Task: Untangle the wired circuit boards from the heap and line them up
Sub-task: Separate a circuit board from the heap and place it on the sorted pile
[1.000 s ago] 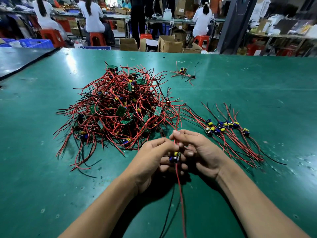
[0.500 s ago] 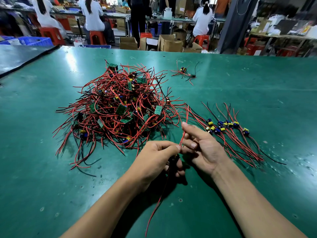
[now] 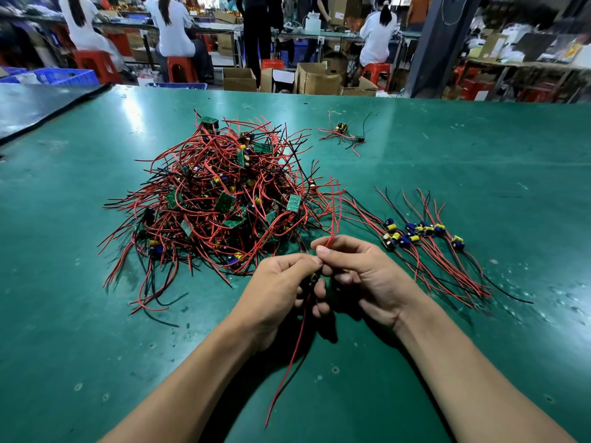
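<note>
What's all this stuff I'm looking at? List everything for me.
Heap: one, tangled red and black wires with green boards, table centre-left.
Lined-up boards: several, blue and yellow parts, right of heap.
Stray cluster: one, red and black wires, far side.
Held board: one, red and black wires hanging, between the hands.
Table: one, green.
Cardboard boxes: several, brown, floor beyond table.
Stools: several, red, background.
Left hand: grips held board.
Right hand: pinches its red wires.

Bright, even light falls from overhead. White glare patches sit on the far left of the table. Soft, short shadows lie under the heap. Wide-angle distortion bends the edges, and the background workers look slightly blurred.
</note>
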Tool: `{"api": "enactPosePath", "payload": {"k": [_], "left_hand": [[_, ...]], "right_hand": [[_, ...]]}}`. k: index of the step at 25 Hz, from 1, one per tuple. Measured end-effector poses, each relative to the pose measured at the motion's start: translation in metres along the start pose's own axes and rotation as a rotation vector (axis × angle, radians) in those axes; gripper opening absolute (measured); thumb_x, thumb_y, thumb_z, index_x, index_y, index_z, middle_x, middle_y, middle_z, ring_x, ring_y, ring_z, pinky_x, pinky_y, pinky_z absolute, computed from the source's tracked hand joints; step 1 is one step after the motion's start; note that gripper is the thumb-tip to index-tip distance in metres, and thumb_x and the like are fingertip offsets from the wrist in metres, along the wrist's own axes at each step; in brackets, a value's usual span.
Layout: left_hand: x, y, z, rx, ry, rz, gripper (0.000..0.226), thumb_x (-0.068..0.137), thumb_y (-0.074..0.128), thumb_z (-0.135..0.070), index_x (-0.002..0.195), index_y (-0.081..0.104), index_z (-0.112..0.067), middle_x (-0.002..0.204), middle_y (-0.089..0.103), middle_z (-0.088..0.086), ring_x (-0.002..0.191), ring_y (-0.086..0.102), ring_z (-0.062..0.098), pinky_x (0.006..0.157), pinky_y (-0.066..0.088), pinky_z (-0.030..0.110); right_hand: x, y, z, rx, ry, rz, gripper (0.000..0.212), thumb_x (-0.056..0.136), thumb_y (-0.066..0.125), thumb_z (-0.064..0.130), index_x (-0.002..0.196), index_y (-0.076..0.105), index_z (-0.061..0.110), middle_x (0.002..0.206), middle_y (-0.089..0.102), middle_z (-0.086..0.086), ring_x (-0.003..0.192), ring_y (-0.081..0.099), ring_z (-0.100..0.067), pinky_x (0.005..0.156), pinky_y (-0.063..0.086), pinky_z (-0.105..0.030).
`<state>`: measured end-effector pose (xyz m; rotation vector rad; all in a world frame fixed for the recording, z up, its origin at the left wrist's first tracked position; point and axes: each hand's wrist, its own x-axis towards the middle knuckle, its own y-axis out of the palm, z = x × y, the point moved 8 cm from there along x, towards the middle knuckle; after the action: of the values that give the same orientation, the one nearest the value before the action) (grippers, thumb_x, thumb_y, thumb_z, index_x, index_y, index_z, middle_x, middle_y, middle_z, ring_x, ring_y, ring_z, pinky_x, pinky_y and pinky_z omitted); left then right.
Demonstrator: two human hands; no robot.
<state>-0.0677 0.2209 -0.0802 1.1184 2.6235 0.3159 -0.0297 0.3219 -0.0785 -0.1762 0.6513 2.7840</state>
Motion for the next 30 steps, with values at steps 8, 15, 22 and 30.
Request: {"api": "enactPosePath", "payload": {"k": [8, 15, 22, 30], "left_hand": [[0.0, 0.001, -0.006, 0.016, 0.029, 0.014, 0.024, 0.096, 0.056, -0.014, 0.076, 0.068, -0.009, 0.058, 0.06, 0.007, 0.045, 0.057, 0.019, 0.046, 0.048, 0.021], [0.0, 0.004, -0.003, 0.179, 0.065, 0.019, 0.026, 0.096, 0.053, -0.011, 0.075, 0.066, -0.007, 0.058, 0.062, 0.009, 0.045, 0.059, 0.021, 0.047, 0.048, 0.023], [0.0, 0.004, -0.001, 0.207, 0.057, 0.022, 0.024, 0.096, 0.055, -0.013, 0.076, 0.068, -0.006, 0.058, 0.063, 0.011, 0.047, 0.06, 0.022, 0.048, 0.049, 0.024], [-0.001, 0.004, 0.0, 0.196, 0.038, 0.045, 0.024, 0.095, 0.056, -0.012, 0.075, 0.068, -0.005, 0.057, 0.061, 0.013, 0.045, 0.058, 0.022, 0.046, 0.046, 0.021]], "right_hand": [[0.005, -0.022, 0.012, 0.0, -0.251, -0.327, 0.011, 0.076, 0.08, 0.009, 0.079, 0.07, 0.011, 0.052, 0.049, 0.001, 0.034, 0.035, -0.004, 0.034, 0.027, -0.013], [-0.012, -0.045, 0.05, -0.673, -0.577, -0.658, 0.014, 0.079, 0.084, 0.022, 0.077, 0.071, 0.019, 0.079, 0.071, 0.001, 0.072, 0.063, -0.008, 0.071, 0.046, -0.019], [-0.025, -0.041, 0.058, -0.963, -0.79, -0.821, 0.022, 0.081, 0.082, 0.03, 0.074, 0.065, 0.017, 0.079, 0.059, 0.003, 0.071, 0.055, -0.015, 0.068, 0.041, -0.026], [-0.011, -0.068, 0.047, -0.543, -0.538, -0.79, 0.023, 0.082, 0.082, 0.029, 0.07, 0.063, 0.022, 0.069, 0.063, 0.003, 0.06, 0.053, -0.013, 0.062, 0.044, -0.028]]}}
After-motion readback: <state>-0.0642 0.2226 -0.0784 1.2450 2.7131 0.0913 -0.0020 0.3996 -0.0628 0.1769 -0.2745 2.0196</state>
